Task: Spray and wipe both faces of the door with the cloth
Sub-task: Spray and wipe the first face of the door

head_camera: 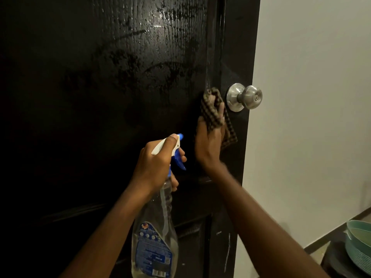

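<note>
Moisture is streaked across the upper centre of a glossy black wood-grained door (100,97), by which the left and centre of the frame are filled. A plain pale wall (311,97) is seen down the right side, and stacked green ribbed plastic basins (359,243) at the lower right corner. A round brushed-metal doorknob (246,97) is mounted near the door's right edge. A bunched brown checked woven cloth (213,111) is gripped by the right hand (209,145) and held against the door face, just left of and below the knob; cloth protrudes above the fingers. A clear plastic spray bottle with a white-and-blue trigger head (154,227) is clasped at its neck by the left hand (158,165) at lower centre, nozzle aimed at the door.
</note>
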